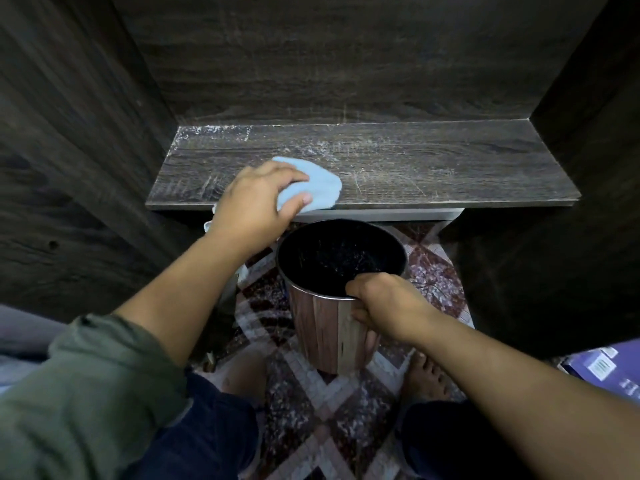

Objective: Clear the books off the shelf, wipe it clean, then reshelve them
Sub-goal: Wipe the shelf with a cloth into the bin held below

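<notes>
At the far left stands the dark wood side panel (69, 133) of the unit, and below it the person's green sleeve (86, 393) is pushed up the forearm. That arm reaches forward to the shelf (433, 164), a dark wood-grain board. The left hand (254, 199) sits at the board's front edge, left of centre. Its fingers and thumb are curled over a light blue cloth (318, 183), holding it down on the wood. Part of the cloth spreads out to the right of the fingers, and a little hangs over the front edge.

Pale dust lies in a patch in the shelf's back left corner and in streaks across the middle, and the back panel (329, 57) behind it is scuffed too.

Just below and in front of the shelf edge, right of the cloth, is a round bin (322, 334) with a wood-pattern outside and a black inside flecked with pale specks. Its open mouth faces up. The right hand (384, 303) grips the near rim, with fingers hooked inside and the thumb on the outer wall.

Under the bin is a patterned red and white rug (311, 410), with a bare foot (427, 375) on it. Further right rises the other side panel (571, 220), and a purple box (609, 368) lies low at the right edge.
</notes>
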Demonstrator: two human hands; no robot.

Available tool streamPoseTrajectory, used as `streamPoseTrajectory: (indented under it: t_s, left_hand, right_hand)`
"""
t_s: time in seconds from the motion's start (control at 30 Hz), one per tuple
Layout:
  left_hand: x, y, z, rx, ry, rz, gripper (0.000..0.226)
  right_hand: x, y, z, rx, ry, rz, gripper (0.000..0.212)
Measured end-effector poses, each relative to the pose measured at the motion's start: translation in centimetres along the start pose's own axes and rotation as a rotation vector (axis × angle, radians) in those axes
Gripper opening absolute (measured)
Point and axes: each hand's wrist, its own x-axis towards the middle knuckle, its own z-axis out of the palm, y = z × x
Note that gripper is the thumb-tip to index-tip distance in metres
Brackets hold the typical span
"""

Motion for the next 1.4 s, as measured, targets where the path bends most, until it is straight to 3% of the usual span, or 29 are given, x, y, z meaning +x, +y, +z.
streamPoseTrajectory:
  t_s: [0.07, 0.2, 0.3, 0.33, 0.47, 0.63, 0.73, 1.0, 1.13, 1.23, 1.3, 1.4]
  left_hand:
    - [0.2, -0.3, 0.7, 0.053, -0.023, -0.014, 0.047]
    - [-0.3, -1.0, 1.7, 0.0, -0.295, 0.087, 0.05]
    - [-0.5, -1.0, 1.5, 0.046, -0.117, 0.091, 0.049]
    - [-0.6, -1.0, 1.5, 0.072, -0.093, 0.087, 0.046]
    - [-1.2, -1.3, 2.2, 0.097, -0.222, 0.077, 0.035]
    - [-0.7, -1.3, 0.7, 0.107, -0.034, 0.111, 0.037]
    - [0.0, -2.2, 0.0, 0.159, 0.019, 0.121, 0.036]
    - [3.8, -8.9, -3.7, 0.259, 0.367, -0.208, 0.042]
    - [5.9, -12.2, -3.8, 0.382, 0.28, -0.388, 0.046]
    - [6.6, -13.6, -3.1, 0.485, 0.153, -0.398, 0.044]
    - [6.2, -14.7, -2.1, 0.436, 0.111, -0.397, 0.044]
    - [5.3, -15.0, -0.4, 0.263, 0.202, -0.443, 0.054]
  right_hand:
    - [0.1, -0.1, 0.1, -0.009, -0.009, -0.005, 0.015]
    - [0.3, 0.1, 0.2, 0.004, -0.002, -0.011, 0.011]
    - [0.4, 0.1, 0.3, 0.019, 0.011, -0.025, 0.003]
    - [0.5, 0.0, 0.3, 0.029, 0.013, -0.029, 0.011]
    - [0.7, -0.1, 0.4, 0.028, 0.026, -0.043, 0.019]
    - [1.0, -0.2, 0.4, 0.018, 0.035, -0.048, 0.003]
    - [1.2, -0.4, 0.2, 0.004, 0.041, -0.06, 0.006]
    - [1.9, -1.2, -0.2, 0.012, 0.029, -0.055, 0.003]
    - [2.2, -1.3, 0.3, 0.023, 0.042, -0.05, 0.007]
    - [2.2, -1.1, 0.6, 0.04, 0.042, -0.045, 0.006]
    - [2.3, -1.1, 0.6, 0.04, 0.041, -0.041, 0.007]
    - [2.4, -1.1, 0.7, 0.019, 0.039, -0.028, 0.01]
